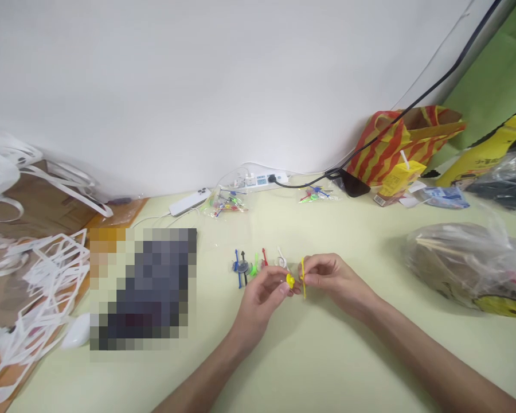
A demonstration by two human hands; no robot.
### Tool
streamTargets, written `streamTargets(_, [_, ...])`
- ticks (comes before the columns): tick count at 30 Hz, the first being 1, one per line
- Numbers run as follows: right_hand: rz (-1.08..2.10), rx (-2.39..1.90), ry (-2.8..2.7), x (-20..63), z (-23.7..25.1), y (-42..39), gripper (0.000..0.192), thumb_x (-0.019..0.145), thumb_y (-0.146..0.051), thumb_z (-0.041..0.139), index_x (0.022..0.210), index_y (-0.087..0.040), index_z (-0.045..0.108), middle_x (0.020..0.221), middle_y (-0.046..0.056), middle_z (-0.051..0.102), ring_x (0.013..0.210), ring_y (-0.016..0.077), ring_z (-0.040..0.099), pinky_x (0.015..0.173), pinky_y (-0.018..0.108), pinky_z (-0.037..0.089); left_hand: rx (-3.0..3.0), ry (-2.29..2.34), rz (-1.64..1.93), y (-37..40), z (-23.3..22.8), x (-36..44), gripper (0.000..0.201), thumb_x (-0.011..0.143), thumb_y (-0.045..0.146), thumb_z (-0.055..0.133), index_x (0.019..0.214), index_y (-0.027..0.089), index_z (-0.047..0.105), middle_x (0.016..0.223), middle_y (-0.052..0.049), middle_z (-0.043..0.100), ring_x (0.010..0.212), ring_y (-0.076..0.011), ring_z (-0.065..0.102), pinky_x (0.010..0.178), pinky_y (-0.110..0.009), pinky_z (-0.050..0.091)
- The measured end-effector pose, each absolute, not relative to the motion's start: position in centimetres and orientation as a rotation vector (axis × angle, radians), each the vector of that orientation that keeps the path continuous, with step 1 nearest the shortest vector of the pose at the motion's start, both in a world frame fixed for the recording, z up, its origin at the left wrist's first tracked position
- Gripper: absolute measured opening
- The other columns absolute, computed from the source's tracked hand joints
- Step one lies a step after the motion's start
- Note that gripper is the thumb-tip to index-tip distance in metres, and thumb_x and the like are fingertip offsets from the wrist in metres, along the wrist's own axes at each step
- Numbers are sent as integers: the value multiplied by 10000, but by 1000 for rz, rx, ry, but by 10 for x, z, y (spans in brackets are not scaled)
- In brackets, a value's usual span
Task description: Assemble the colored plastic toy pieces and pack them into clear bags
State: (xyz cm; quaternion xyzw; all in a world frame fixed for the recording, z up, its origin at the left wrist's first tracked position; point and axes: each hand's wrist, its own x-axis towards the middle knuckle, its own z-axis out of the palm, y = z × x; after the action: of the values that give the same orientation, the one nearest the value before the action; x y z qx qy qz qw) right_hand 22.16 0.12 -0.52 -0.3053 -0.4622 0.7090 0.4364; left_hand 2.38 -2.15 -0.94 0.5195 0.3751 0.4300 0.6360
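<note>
Between the fingertips of my left hand (262, 298) is a small round yellow plastic piece (290, 280). My right hand (327, 272) pinches a thin yellow plastic arrow (303, 287), held roughly upright. The two yellow pieces are close together; whether they touch I cannot tell. Just beyond my left hand, small plastic arrow pieces lie in a row on the table: a blue arrow (237, 255), a black arrow (243, 258) with a grey disc, a green piece (253, 265), a red arrow (264, 255) and a white arrow (280, 255). My left fingers partly cover the red one.
Clear bags of coloured pieces (230, 203) (316, 194) lie by a power strip (262, 180) at the wall. White hangers (47, 281) and a pixelated dark object (150, 287) are left. A drink carton (399, 178), striped paper bag (378, 149) and plastic-wrapped package (456, 264) stand right.
</note>
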Motion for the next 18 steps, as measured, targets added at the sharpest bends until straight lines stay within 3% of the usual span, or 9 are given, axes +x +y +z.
streamTargets(6, [1756, -811, -1178, 220, -14, 0, 154, 741, -300, 868, 774, -195, 761, 744, 2, 702, 687, 122, 583, 676, 252, 434, 1247, 910, 996, -22, -11, 22, 246, 879, 367, 724, 1042, 188, 679, 1048, -70, 693, 967, -193, 654, 853, -292, 518])
streamTargets(18, [1835, -744, -1147, 217, -14, -2, 217, 778, -309, 844, 781, -177, 671, 724, 5, 667, 675, 130, 588, 654, 257, 436, 1277, 906, 1042, -22, -6, 22, 186, 841, 300, 758, 977, 176, 729, 966, -64, 715, 866, -171, 679, 838, -288, 559])
